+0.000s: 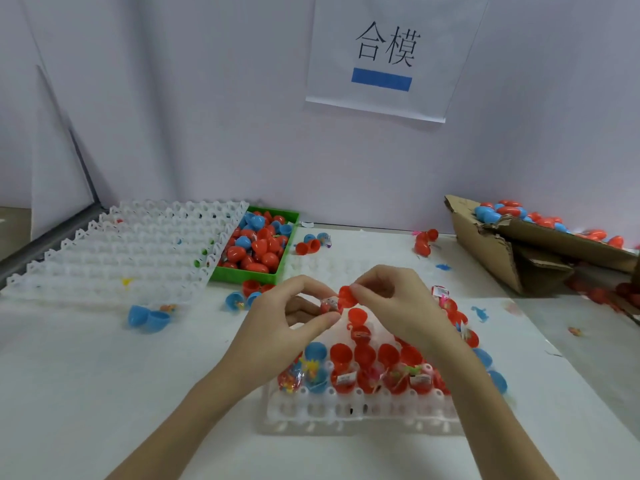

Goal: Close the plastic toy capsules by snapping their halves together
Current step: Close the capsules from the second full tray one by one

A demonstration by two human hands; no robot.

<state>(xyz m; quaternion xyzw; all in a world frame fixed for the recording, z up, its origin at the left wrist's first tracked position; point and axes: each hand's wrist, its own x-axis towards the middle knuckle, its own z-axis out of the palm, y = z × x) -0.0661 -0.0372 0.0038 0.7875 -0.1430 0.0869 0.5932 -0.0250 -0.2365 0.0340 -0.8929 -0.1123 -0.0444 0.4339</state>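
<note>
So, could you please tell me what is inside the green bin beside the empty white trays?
The green bin holds a heap of red and blue capsules, mostly red. Its floor and any deeper layers are covered by the pile.

The scene is lit brightly and evenly from above, with only faint, soft shadows cast on the white worktop [104,375]. No harsh glare is seen. Fine detail is softened throughout, and the cardboard box [502,251] at the right edge is slightly blurred. Straight lines are bowed outward near the edges by the wide-angle lens.
</note>
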